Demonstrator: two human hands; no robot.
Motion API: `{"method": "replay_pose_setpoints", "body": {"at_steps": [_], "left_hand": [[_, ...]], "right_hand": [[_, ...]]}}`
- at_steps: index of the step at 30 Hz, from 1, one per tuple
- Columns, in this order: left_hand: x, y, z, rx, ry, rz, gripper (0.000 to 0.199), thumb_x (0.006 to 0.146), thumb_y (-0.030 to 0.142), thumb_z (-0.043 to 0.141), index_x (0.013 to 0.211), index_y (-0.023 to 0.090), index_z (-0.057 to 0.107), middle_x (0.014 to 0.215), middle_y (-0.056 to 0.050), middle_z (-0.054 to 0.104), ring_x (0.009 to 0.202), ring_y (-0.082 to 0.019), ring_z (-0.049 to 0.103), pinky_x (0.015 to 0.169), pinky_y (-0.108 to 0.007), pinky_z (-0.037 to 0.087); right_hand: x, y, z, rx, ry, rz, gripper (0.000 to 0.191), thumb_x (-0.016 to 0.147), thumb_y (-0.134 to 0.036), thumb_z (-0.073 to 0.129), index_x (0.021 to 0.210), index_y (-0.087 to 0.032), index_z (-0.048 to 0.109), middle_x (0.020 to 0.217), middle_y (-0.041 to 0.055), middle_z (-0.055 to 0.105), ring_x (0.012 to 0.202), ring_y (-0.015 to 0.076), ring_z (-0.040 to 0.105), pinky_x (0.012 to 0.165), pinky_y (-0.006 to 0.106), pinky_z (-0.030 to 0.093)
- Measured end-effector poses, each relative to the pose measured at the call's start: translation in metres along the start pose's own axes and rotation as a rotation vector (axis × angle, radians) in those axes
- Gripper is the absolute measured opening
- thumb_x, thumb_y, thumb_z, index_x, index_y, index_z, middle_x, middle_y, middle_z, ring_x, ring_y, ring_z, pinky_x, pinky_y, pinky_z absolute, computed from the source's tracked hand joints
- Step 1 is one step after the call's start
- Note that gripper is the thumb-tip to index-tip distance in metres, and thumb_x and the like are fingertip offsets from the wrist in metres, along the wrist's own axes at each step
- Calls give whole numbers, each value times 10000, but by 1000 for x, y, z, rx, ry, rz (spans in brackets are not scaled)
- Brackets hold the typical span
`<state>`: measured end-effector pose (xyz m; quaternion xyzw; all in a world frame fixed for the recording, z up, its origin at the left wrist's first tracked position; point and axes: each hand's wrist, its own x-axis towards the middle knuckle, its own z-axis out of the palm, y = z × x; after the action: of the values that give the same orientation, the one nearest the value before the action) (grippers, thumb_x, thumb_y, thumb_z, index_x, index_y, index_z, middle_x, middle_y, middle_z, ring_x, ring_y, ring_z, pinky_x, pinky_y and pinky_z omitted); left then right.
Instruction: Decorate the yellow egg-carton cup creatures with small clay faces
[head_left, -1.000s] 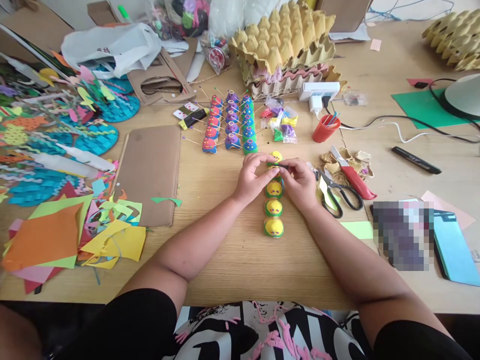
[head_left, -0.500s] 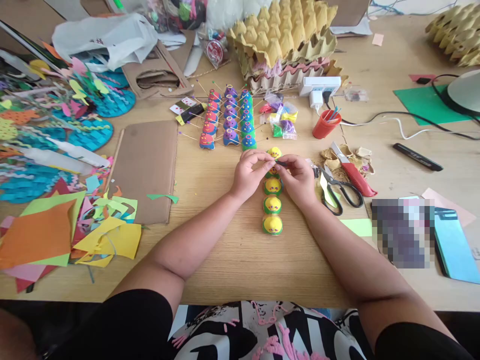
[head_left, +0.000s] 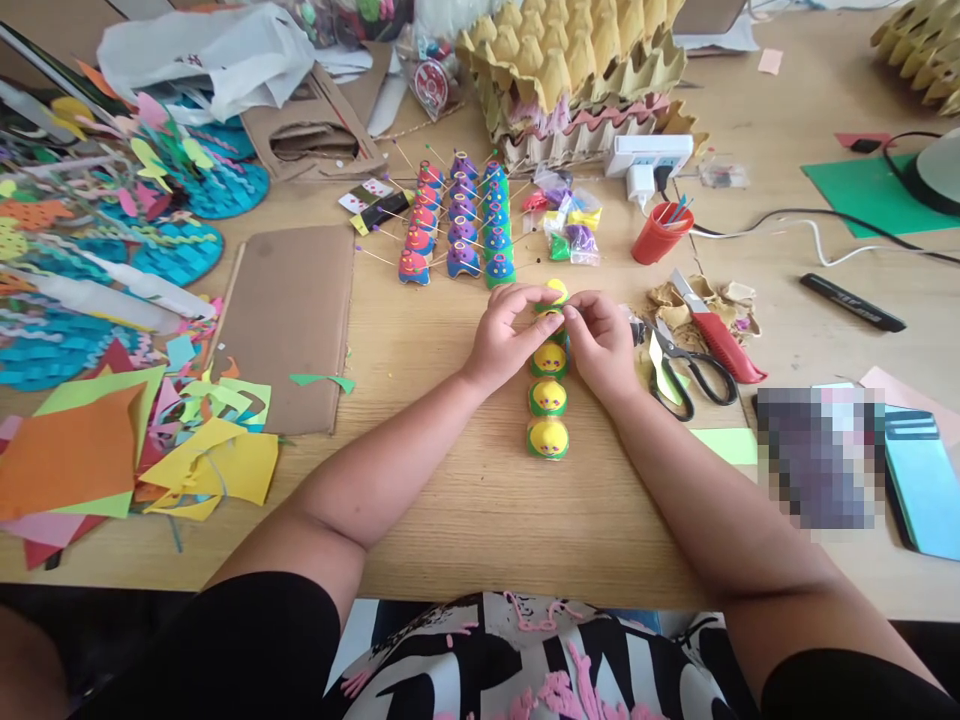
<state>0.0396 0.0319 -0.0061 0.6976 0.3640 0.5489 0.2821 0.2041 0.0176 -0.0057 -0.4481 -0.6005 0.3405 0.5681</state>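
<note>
My left hand (head_left: 514,335) and my right hand (head_left: 601,340) meet at the fingertips over the upper part of a column of yellow-and-green domes (head_left: 548,398) with small faces. Both hands are closed in a pinch; whatever lies between the fingertips is too small to make out. Behind them stand three rows of egg-carton figures with pin-like sticks: red and blue (head_left: 414,265), purple and blue (head_left: 463,258), blue and green (head_left: 499,266). Small bags of coloured clay (head_left: 574,240) lie just right of these rows.
Scissors (head_left: 694,370), a red-handled cutter (head_left: 727,345) and a red cup (head_left: 661,235) are to the right. Egg trays (head_left: 555,60) are stacked behind. On the left lie brown cardboard (head_left: 289,330), coloured paper (head_left: 75,450) and blue woven pieces (head_left: 180,260).
The dark piece seen between my fingertips earlier no longer shows clearly. My fingertips are closer together, and the whole view has shifted slightly.
</note>
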Motion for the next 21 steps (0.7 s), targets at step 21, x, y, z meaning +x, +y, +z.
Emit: {"method": "replay_pose_setpoints", "body": {"at_steps": [21], "left_hand": [[0, -2, 1, -102, 3, -104, 388, 936, 563, 760, 1162, 249, 767, 1188, -63, 802, 1167, -203, 708, 1073, -363, 521]], "right_hand": [[1, -13, -2, -59, -50, 17, 606, 931, -810, 565, 795, -224, 638, 702, -10, 580, 678, 140, 499, 655, 315, 419]]}}
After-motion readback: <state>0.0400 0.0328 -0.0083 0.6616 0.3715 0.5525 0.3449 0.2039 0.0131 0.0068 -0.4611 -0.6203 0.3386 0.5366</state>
